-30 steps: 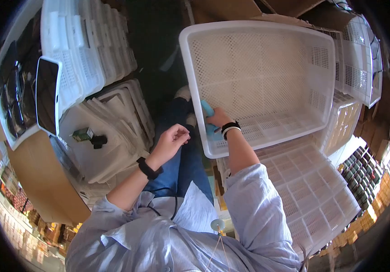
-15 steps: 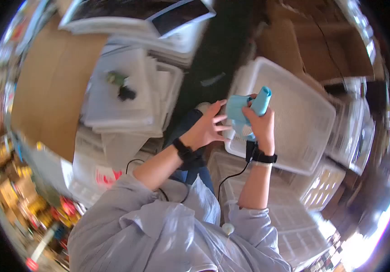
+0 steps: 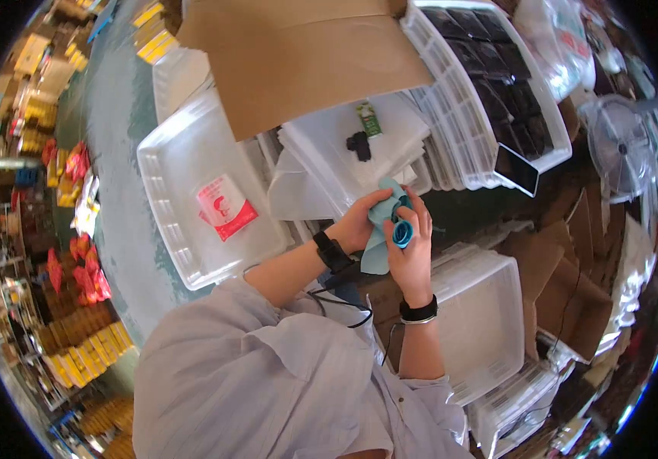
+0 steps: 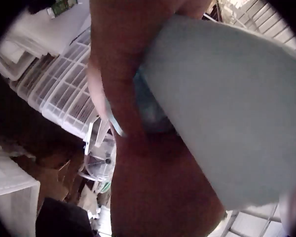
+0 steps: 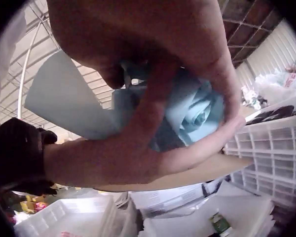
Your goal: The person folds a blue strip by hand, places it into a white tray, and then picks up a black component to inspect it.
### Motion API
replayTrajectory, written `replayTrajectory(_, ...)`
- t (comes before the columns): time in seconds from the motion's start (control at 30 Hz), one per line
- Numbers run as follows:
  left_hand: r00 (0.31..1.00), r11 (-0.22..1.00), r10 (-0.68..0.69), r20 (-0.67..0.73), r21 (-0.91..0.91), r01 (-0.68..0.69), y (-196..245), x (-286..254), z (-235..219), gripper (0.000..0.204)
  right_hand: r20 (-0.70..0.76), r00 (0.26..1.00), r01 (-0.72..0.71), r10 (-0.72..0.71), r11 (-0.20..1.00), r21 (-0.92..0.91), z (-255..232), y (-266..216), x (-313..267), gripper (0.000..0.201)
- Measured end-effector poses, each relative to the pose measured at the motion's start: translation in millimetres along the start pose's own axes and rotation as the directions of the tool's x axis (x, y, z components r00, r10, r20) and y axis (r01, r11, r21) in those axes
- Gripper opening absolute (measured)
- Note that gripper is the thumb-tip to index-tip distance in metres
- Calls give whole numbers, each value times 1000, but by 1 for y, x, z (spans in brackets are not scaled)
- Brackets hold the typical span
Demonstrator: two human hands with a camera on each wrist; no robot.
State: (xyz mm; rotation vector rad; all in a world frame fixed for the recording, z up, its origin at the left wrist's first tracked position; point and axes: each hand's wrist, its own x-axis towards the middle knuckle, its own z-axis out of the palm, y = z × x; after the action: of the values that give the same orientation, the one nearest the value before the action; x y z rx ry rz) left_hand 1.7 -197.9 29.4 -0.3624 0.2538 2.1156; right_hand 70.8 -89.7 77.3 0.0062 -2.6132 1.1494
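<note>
So the blue sheet (image 3: 376, 254), partly rolled up, was in both hands around mid-frame in the head view. Left hand (image 3: 356, 223) pinched the loose part, right hand (image 3: 412, 256) had its fingers curled round the roll. Right wrist cam was the only one to show the coiled layers up close, plus roof beams (image 5: 29, 69). Left wrist cam? Mostly blocked, the sheet's flat flap covered its right half. Around the hands, head view: green packet (image 3: 369, 120) at 12 on stacked trays, cardboard (image 3: 306, 65) at 11 overlapping the stack, black packs (image 3: 501, 84) at 1, phone (image 3: 518, 170) at 2, crate (image 3: 478, 321) at 4, red-and-white packet (image 3: 226, 208) at 9.
</note>
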Motion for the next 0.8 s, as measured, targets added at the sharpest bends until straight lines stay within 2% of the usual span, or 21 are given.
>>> replayTrajectory(0.13, 994, 994, 106, -1, 10, -106, 43, -37, -29, 31, 174, 976, -121, 129, 991, -54, 26, -39, 22, 35)
replayTrajectory(0.17, 991, 991, 133, 10, -1, -133, 52, -47, -35, 31, 189, 979, -133, 82, 952, 275, 38, -33, 25, 36)
replayTrajectory(0.2, 987, 987, 161, 21, -14, -161, 59, -58, -39, 32, 228, 971, -177, 78, 872, 457, 45, -41, 29, 35)
replayTrajectory(0.27, 960, 962, 273, -66, -4, -274, 69, -83, -34, 34, 302, 952, -271, 55, 612, 743, 58, -59, 37, 34)
replayTrajectory(0.3, 947, 951, 308, -92, 9, -308, 74, -93, -37, 34, 287, 958, -226, -21, 564, 794, 64, -65, 42, 33)
replayTrajectory(0.4, 869, 877, 480, -123, 92, -472, 84, -128, -51, 36, 392, 920, -381, 21, 289, 878, 80, -76, 48, 35)
replayTrajectory(0.43, 840, 849, 528, -128, 94, -520, 86, -142, -48, 36, 416, 910, -406, -7, 198, 892, 88, -85, 54, 33)
replayTrajectory(0.5, 794, 803, 596, -122, 87, -589, 91, -162, -64, 35, 523, 851, -480, -50, 333, 812, 123, -78, 50, 30)
replayTrajectory(0.57, 744, 769, 632, -215, 59, -636, 94, -183, -97, 34, 613, 788, -523, -67, 452, 722, 155, -90, 46, 27)
replayTrajectory(0.67, 667, 740, 604, -437, -3, -672, 91, -220, -158, 33, 767, 641, -705, 13, 404, 583, 233, -69, 15, 28)
replayTrajectory(0.7, 643, 737, 568, -513, -29, -675, 91, -230, -182, 32, 774, 621, -748, 125, 390, 537, 252, -69, 5, 27)
replayTrajectory(0.8, 581, 720, 620, -527, 89, -688, 89, -250, -262, 29, 896, 372, -889, 242, 370, 270, 305, -35, -17, 34)
